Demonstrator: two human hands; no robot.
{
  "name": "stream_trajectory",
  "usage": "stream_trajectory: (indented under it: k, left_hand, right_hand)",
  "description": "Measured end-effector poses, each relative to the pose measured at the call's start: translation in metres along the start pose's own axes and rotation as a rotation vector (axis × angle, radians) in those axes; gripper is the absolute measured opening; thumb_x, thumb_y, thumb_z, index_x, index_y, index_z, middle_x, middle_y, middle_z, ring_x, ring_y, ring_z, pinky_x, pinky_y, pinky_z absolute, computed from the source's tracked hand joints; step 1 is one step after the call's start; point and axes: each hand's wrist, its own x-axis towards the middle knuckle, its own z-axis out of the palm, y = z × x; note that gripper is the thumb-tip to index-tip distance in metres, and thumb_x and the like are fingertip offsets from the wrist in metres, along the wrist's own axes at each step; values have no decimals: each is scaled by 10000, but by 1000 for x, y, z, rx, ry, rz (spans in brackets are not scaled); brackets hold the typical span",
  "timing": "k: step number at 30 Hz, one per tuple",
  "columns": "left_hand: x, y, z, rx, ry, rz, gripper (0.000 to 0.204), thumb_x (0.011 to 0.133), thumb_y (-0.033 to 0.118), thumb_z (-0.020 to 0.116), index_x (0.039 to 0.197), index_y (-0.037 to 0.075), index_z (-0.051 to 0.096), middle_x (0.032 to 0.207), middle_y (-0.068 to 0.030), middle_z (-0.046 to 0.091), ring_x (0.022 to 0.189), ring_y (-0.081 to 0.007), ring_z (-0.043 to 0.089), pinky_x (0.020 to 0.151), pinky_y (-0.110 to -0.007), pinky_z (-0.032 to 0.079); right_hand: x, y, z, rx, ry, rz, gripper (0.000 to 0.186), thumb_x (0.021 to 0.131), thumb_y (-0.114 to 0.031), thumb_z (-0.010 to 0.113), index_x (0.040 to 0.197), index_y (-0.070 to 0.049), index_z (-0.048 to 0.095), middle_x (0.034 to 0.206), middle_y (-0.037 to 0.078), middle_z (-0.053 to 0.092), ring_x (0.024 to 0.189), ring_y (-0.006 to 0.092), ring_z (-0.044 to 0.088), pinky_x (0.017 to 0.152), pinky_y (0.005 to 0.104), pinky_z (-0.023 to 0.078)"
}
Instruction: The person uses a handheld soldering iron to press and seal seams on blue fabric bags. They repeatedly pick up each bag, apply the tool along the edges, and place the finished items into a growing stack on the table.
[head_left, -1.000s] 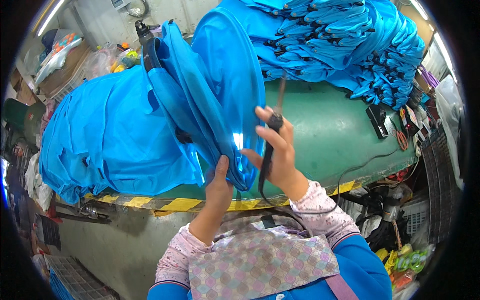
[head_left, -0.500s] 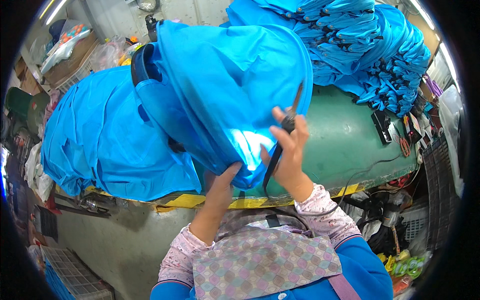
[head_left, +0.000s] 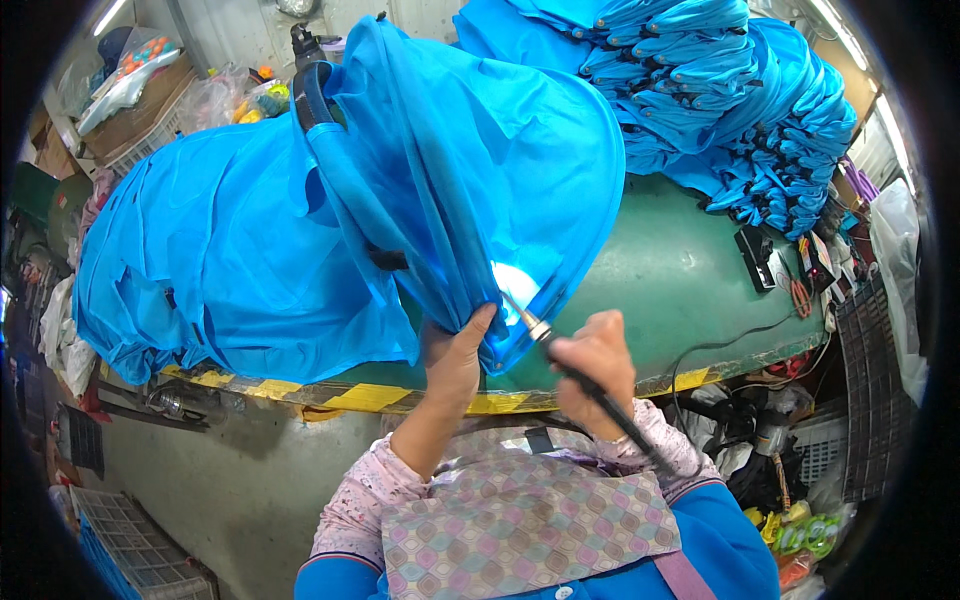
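A large blue fabric hoop piece point(head_left: 470, 170) stands tilted over the green table point(head_left: 690, 270). My left hand point(head_left: 455, 355) pinches its lower edge near the table's front. My right hand point(head_left: 597, 362) grips a thin black pen-like hot tool point(head_left: 570, 365) with a cord. The tool's metal tip touches the fabric at a bright spot just right of my left thumb. The black strap of the fabric piece point(head_left: 312, 90) shows at its top left.
A heap of flat blue fabric point(head_left: 220, 260) lies at the left of the table. A stack of folded blue pieces point(head_left: 720, 90) fills the back right. Small tools and a black box point(head_left: 760, 260) sit at the right edge. Yellow-black tape point(head_left: 370, 395) marks the front edge.
The blue hoop piece has spread wider and turned toward me. My right hand dropped lower and tilted the tool so its tip now points up-left into the fabric.
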Motion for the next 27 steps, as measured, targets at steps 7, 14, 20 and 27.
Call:
stream_trajectory:
  k: [7, 14, 20, 27]
  left_hand:
    - [-2, -5, -2, -5, 40, 26, 316, 863, 95, 775, 1127, -3, 630, 1037, -96, 721, 908, -160, 680, 845, -281, 519]
    - [-5, -2, -4, -9, 36, 34, 340, 858, 82, 774, 1147, -7, 617, 1032, -97, 722, 906, -171, 682, 853, -292, 520]
    - [-7, 1, -1, 2, 48, 42, 341, 858, 65, 766, 1155, -6, 613, 1045, -91, 707, 904, -170, 677, 860, -292, 518]
    - [-11, 5, 0, 13, 40, 21, 321, 860, 59, 762, 1140, -7, 620, 1046, -96, 708, 905, -167, 678, 853, -288, 519]
  right_hand:
    - [-2, 10, 23, -137, -53, -173, 307, 747, -86, 730, 1045, -32, 684, 658, -21, 546, 600, 165, 494, 612, 329, 361]
    - [-1, 12, 23, -161, -85, -220, 315, 760, -88, 722, 1067, -35, 674, 654, -30, 538, 598, 159, 489, 613, 327, 363]
    - [-3, 13, 20, -150, -77, -242, 299, 771, -98, 707, 1060, -29, 671, 637, -33, 515, 578, 155, 472, 605, 327, 367]
    - [0, 11, 20, -147, -80, -277, 318, 753, -88, 705, 1063, -22, 674, 634, -42, 510, 573, 147, 461, 596, 315, 365]
